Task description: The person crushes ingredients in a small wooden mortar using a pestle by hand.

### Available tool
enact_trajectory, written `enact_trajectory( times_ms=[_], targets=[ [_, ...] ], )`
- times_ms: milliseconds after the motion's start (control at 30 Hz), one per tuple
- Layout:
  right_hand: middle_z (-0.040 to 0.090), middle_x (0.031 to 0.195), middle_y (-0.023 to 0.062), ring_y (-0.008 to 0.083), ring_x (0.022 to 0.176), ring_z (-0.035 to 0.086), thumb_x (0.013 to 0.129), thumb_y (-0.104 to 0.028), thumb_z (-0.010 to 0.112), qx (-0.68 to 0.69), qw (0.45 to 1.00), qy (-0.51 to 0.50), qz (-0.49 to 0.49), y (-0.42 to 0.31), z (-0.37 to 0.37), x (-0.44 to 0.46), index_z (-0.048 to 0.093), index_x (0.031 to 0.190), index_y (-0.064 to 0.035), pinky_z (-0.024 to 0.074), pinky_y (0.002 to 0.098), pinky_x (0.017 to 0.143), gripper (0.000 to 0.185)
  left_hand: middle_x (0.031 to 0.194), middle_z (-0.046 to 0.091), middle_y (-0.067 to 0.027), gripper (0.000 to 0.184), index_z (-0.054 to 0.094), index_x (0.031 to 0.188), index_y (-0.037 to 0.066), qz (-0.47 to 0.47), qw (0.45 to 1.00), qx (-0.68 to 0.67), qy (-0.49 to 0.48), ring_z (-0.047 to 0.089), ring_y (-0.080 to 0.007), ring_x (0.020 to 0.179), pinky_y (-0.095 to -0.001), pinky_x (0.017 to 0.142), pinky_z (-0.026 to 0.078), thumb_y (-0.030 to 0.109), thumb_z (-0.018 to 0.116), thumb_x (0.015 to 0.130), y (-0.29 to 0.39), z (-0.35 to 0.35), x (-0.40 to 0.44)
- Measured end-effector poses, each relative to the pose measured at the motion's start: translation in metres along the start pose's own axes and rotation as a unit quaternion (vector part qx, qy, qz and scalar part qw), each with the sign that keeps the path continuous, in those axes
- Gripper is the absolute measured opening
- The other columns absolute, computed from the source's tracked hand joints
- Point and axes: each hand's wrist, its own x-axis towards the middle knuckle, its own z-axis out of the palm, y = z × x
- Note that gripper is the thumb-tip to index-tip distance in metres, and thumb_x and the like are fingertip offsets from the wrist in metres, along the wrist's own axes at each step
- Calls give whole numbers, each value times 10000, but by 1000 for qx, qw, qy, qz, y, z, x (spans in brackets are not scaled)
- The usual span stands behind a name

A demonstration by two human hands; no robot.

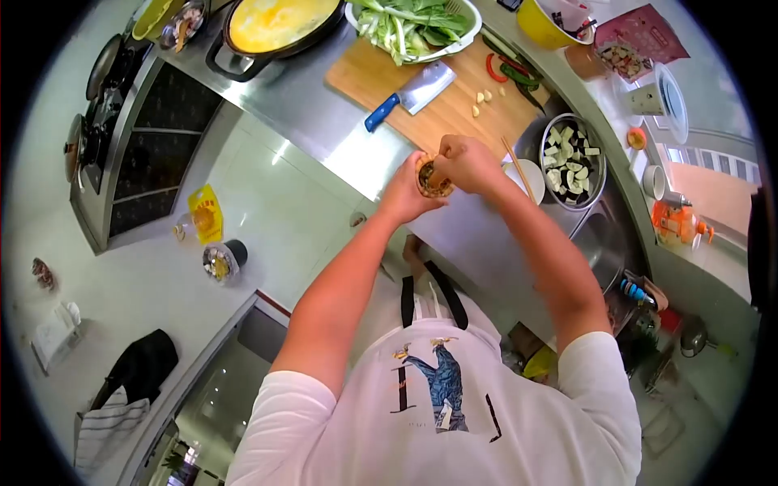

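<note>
My left hand [403, 193] is wrapped around a small round wooden mortar [424, 188], tilted so its dark inside faces up. My right hand [468, 164] is closed in a fist at its mouth, around what looks like a wooden pestle [438, 176]; most of it is hidden by the fingers. Both hands are just above the steel counter's front edge. Beyond them a cutting board [356, 71] bears a blue-handled cleaver [413, 95], several garlic cloves [480, 99], and red and green chilies [519, 75]. Chopsticks [519, 168] lie across a white bowl [531, 185] beside my right forearm.
A pan of yellow egg [279, 24] stands at the back left, near a white basket of leafy greens [417, 32]. To the right are a metal bowl of cut eggplant [574, 162] and the sink [601, 247]. A trash bin [235, 253] stands on the floor at left.
</note>
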Motion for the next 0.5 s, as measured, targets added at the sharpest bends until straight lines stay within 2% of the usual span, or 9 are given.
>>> enact_trajectory(
  times_ms=[67, 133, 200, 267, 300, 400, 433, 500],
  targets=[
    [736, 900, 161, 357, 855, 711, 822, -330, 679, -27, 999, 0, -16, 21, 29, -1, 728, 920, -93, 555, 463, 758, 261, 1344, 593, -135, 1005, 381, 1418, 55, 0, 1000, 15, -8, 602, -268, 1242, -386, 1046, 494, 234, 989, 639, 9, -4, -5],
    [732, 874, 160, 348, 846, 710, 822, -324, 684, 1, 999, 26, -30, 23, 28, 5, 724, 878, -87, 555, 456, 751, 247, 1342, 595, -136, 1024, 369, 1435, 50, 0, 1000, 0, -13, 599, -272, 1246, -384, 1050, 492, 238, 988, 642, 13, -8, 6],
    [730, 867, 166, 345, 844, 710, 829, -322, 677, 4, 1000, -3, -2, 23, 22, -2, 726, 885, -90, 557, 450, 755, 243, 1321, 606, -136, 1030, 369, 1437, 43, -13, 1000, 20, -18, 609, -275, 1226, -385, 1037, 499, 239, 990, 638, 11, -5, -4],
    [730, 886, 179, 358, 852, 710, 832, -327, 672, 5, 1000, 7, -19, 12, 9, 3, 726, 917, -90, 558, 447, 760, 258, 1309, 612, -137, 1027, 372, 1434, 40, -18, 1000, 13, -16, 614, -276, 1216, -384, 1032, 502, 240, 990, 638, 10, -4, 1],
    [728, 897, 184, 362, 853, 709, 835, -327, 671, 66, 998, 7, 0, 10, 13, 0, 724, 928, -89, 558, 439, 749, 261, 1315, 610, -139, 1035, 364, 1439, 42, -8, 1000, 15, -7, 612, -277, 1224, -383, 1037, 499, 238, 989, 638, 6, -2, -3],
    [728, 905, 190, 365, 857, 708, 842, -329, 667, 36, 998, 50, 27, 20, 42, 4, 720, 916, -77, 556, 438, 743, 268, 1321, 608, -145, 1050, 354, 1451, 49, -3, 1000, 6, -10, 612, -280, 1227, -382, 1042, 499, 234, 990, 636, 3, 0, 4],
    [731, 916, 195, 368, 864, 710, 843, -322, 668, 4, 999, 23, -29, 22, 35, 6, 718, 927, -69, 556, 439, 752, 271, 1331, 604, -149, 1058, 351, 1456, 52, -9, 1000, 20, 7, 607, -279, 1236, -382, 1044, 497, 235, 990, 634, 4, -1, 5],
    [730, 917, 200, 369, 865, 709, 841, -320, 671, 41, 999, 8, 9, 16, 22, -7, 715, 929, -63, 555, 439, 759, 276, 1341, 599, -153, 1066, 347, 1462, 55, -20, 999, 33, 7, 602, -278, 1246, -382, 1047, 495, 236, 991, 632, 9, 2, -5]
  ],
)
